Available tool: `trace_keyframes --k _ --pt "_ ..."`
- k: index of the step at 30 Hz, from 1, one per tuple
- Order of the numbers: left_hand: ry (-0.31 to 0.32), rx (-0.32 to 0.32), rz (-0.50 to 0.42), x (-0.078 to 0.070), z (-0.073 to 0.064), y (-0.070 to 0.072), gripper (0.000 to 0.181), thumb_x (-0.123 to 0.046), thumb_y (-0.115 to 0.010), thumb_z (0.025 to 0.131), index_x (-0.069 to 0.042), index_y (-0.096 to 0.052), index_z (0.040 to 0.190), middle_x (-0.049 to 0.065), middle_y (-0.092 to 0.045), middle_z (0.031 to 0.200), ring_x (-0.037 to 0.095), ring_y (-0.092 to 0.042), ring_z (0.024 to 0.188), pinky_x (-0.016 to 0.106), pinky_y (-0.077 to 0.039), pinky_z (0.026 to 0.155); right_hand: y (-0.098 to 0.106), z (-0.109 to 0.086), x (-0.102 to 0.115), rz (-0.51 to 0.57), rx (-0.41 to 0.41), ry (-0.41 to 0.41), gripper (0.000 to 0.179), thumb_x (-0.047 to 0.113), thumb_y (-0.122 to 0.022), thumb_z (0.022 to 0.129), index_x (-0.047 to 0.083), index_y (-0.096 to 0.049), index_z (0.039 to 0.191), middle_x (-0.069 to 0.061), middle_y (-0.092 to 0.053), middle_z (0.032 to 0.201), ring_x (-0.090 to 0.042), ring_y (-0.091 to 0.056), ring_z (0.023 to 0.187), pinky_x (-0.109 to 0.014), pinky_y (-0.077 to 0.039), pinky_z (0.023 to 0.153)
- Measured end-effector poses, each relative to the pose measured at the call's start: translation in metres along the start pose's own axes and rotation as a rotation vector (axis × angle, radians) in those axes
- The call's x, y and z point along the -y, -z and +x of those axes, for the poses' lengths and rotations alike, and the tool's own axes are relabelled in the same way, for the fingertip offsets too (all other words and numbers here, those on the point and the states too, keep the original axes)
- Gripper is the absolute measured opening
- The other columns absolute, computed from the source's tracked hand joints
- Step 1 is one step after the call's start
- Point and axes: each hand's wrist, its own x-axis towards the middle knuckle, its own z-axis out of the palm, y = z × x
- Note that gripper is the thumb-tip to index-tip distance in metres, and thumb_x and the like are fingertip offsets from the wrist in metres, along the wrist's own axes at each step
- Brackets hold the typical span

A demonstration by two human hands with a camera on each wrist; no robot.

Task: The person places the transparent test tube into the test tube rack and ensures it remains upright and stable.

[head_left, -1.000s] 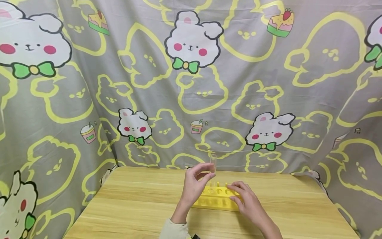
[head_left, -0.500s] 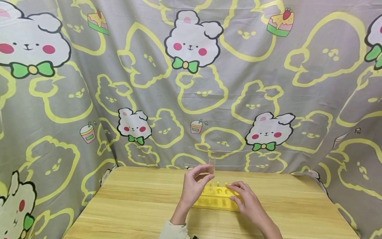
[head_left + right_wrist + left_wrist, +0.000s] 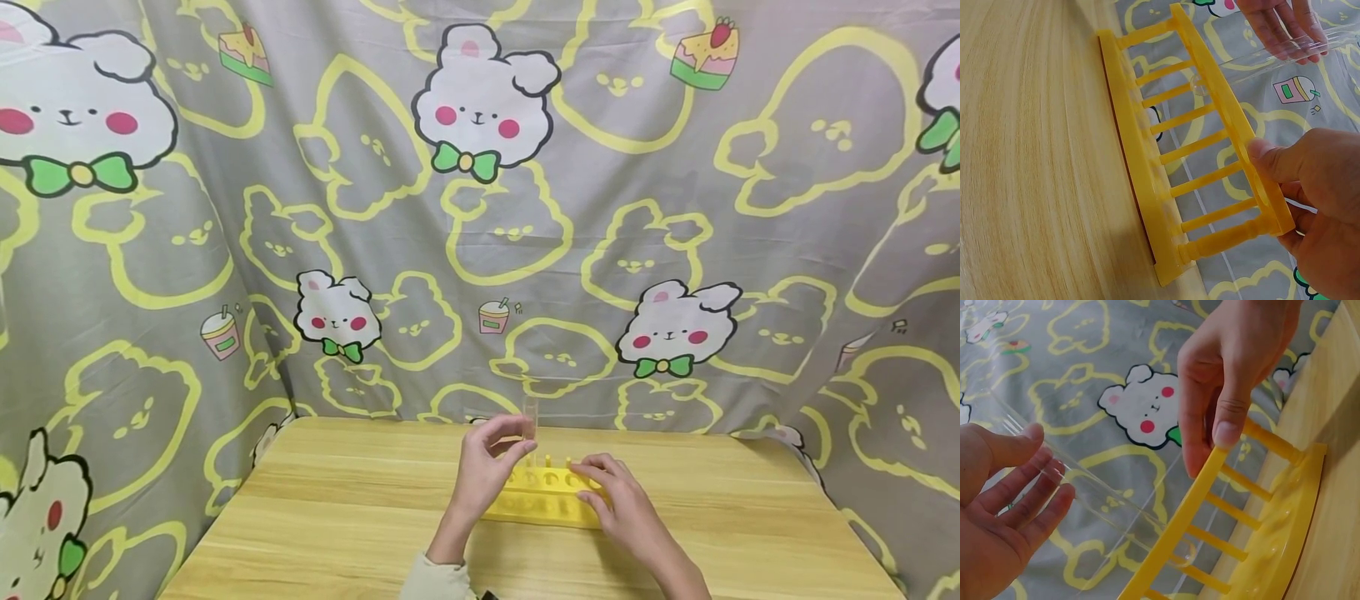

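A clear test tube is pinched between the thumb and fingers of my left hand. Its rounded lower end passes through a hole in the top bar of a yellow test tube rack and shows just beneath that bar in both wrist views. The tube's upper part rises above my fingers. My right hand grips the right end of the rack's top bar, thumb on the near side, as the right wrist view shows. The rack stands upright on the table.
The wooden table carries the rack near its far middle. A grey curtain with rabbit prints hangs behind the table and along both sides. Thin yellow pegs stick up along the rack's back edge.
My left hand has lowered the test tube a little and shifted it slightly left, so its end sits deeper in the rack hole. My right hand has stayed on the rack.
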Motion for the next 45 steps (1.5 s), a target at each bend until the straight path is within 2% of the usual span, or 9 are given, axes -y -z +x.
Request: trace_keyframes --k 4,12,20,25,33,39,45 --pt "0.039 0.005 0.021 -0.001 0.0 0.003 0.023 0.0 -0.078 0.089 -0.007 -0.074 0.11 0.007 -0.074 0.108 0.028 -0.072 0.103 0.038 -0.062 0.084 0.0 0.001 0.001 0.004 0.009 -0.003 0.039 -0.002 -0.081 0.084 0.007 -0.074 0.121 0.003 -0.064 0.116 -0.018 -0.059 0.112 -0.043 -0.057 0.09" --pt "0.057 0.029 0.026 -0.001 0.001 0.006 0.023 0.002 -0.078 0.088 -0.007 -0.074 0.11 0.009 -0.074 0.105 0.028 -0.071 0.102 0.042 -0.062 0.082 0.001 0.001 0.001 -0.007 -0.013 0.023 0.04 -0.003 -0.081 0.083 0.008 -0.074 0.12 0.001 -0.065 0.115 -0.019 -0.06 0.109 -0.042 -0.058 0.087" --pt "0.079 0.074 0.004 0.002 0.0 0.006 0.021 0.001 -0.078 0.088 -0.001 -0.073 0.109 0.016 -0.073 0.103 0.035 -0.07 0.102 0.032 -0.062 0.081 -0.001 0.001 0.0 -0.015 -0.029 0.047 0.041 -0.003 -0.082 0.082 0.007 -0.074 0.12 0.0 -0.065 0.114 -0.019 -0.06 0.109 -0.042 -0.058 0.086" --pt "0.098 0.076 0.046 0.002 0.0 0.008 0.022 0.003 -0.078 0.087 -0.001 -0.073 0.109 0.016 -0.073 0.103 0.035 -0.071 0.1 0.029 -0.062 0.079 -0.001 0.002 0.0 -0.014 -0.027 0.051 0.04 -0.003 -0.082 0.082 0.007 -0.074 0.12 -0.001 -0.065 0.114 -0.019 -0.06 0.109 -0.043 -0.058 0.086" --pt "0.14 0.103 0.087 -0.014 -0.001 0.005 0.021 0.01 -0.075 0.087 0.008 -0.07 0.108 0.025 -0.071 0.101 0.041 -0.07 0.095 0.025 -0.061 0.078 0.0 0.0 0.0 -0.008 0.006 0.003 0.039 -0.001 -0.081 0.084 0.007 -0.074 0.121 0.002 -0.064 0.115 -0.019 -0.059 0.11 -0.043 -0.058 0.087" --pt "0.153 0.115 0.137 -0.014 -0.003 0.004 0.021 0.008 -0.075 0.088 0.006 -0.07 0.109 0.02 -0.072 0.101 0.036 -0.071 0.096 0.021 -0.059 0.078 0.0 0.0 0.0 0.001 0.006 0.008 0.039 -0.002 -0.08 0.084 0.007 -0.074 0.121 0.001 -0.064 0.115 -0.019 -0.059 0.11 -0.041 -0.058 0.085" --pt "0.166 0.129 0.127 -0.022 -0.002 0.007 0.021 0.009 -0.075 0.088 0.01 -0.069 0.107 0.024 -0.071 0.101 0.041 -0.071 0.096 0.02 -0.059 0.077 0.001 0.0 0.001 -0.002 0.007 0.005 0.039 -0.002 -0.08 0.084 0.007 -0.074 0.121 0.001 -0.064 0.116 -0.019 -0.059 0.11 -0.042 -0.058 0.087"
